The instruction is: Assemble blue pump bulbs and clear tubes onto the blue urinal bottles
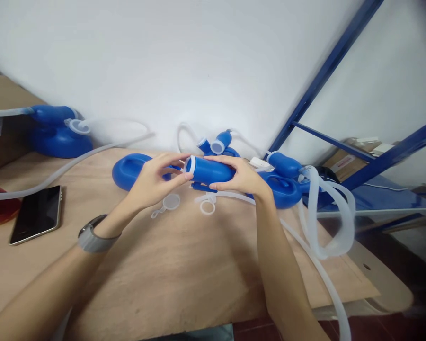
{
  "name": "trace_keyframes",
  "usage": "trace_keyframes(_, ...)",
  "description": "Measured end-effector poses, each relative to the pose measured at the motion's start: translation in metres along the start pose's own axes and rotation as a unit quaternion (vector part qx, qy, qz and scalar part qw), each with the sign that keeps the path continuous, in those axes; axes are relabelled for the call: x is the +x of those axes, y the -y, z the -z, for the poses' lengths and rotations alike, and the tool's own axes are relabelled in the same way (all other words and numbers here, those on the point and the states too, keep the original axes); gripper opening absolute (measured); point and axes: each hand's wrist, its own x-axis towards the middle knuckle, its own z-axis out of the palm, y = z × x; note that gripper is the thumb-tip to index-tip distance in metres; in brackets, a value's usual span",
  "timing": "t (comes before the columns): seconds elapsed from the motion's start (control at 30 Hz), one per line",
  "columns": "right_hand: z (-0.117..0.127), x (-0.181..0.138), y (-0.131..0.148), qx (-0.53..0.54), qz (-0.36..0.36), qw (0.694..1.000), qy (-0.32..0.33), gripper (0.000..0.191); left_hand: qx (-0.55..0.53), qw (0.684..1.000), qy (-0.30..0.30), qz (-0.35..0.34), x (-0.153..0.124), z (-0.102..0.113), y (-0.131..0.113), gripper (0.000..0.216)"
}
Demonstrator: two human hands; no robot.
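My right hand is wrapped around a blue plastic funnel cup, held sideways above the table with its mouth to the left. A white ring circles that mouth, and the thumb and fingers of my left hand grip it at the rim. Below the hands lie a translucent cap with a strap and a loose white ring with a tab. Behind my left hand, a blue bottle with a looped handle is partly hidden. A small blue piece shows under the cup.
More blue bottles with funnel cups stand at the far left, by the wall and at right. Coiled translucent hose hangs over the right edge. A phone lies left, and a blue metal rack stands right.
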Motion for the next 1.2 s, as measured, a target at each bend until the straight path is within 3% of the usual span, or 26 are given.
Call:
trace_keyframes(0.13,0.000,-0.002,0.006,-0.006,-0.005,1.000,-0.003,0.069,-0.021,0.999,0.028,0.004,-0.001,0.004,-0.004,0.058)
trace_keyframes(0.27,0.000,-0.002,0.010,-0.005,-0.020,1.000,-0.016,0.062,0.031,0.997,0.069,-0.025,0.000,0.011,-0.014,0.060)
trace_keyframes(0.43,0.002,-0.002,0.017,0.014,-0.032,0.999,-0.014,0.055,0.131,0.985,0.043,-0.106,0.000,0.013,-0.022,0.052)
trace_keyframes(0.63,-0.001,0.001,0.003,0.076,-0.035,0.996,0.014,0.057,0.124,0.982,0.050,-0.134,-0.003,0.007,-0.024,0.056)
trace_keyframes(0.73,-0.013,0.009,-0.012,0.126,-0.013,0.992,-0.010,0.058,0.165,0.978,0.062,-0.110,-0.001,0.011,-0.032,0.056)
trace_keyframes(0.83,-0.025,0.017,-0.020,0.099,-0.020,0.995,-0.003,0.060,0.231,0.966,0.114,-0.034,0.006,0.025,-0.033,0.064)
trace_keyframes(0.9,-0.030,0.019,-0.026,0.030,-0.044,0.999,0.003,0.061,0.304,0.944,0.131,0.009,0.011,0.039,-0.022,0.070)
trace_keyframes(1.0,-0.035,0.019,-0.042,-0.086,-0.055,0.995,-0.014,0.060,0.407,0.906,0.104,0.047,0.015,0.062,0.012,0.075)
trace_keyframes(1.07,-0.040,0.020,-0.057,-0.158,-0.051,0.986,-0.014,0.057,0.434,0.892,0.099,0.075,0.014,0.076,0.040,0.078)
trace_keyframes(1.2,-0.059,0.021,-0.079,-0.232,-0.086,0.968,0.042,0.057,0.444,0.876,0.150,0.112,0.010,0.095,0.080,0.074)
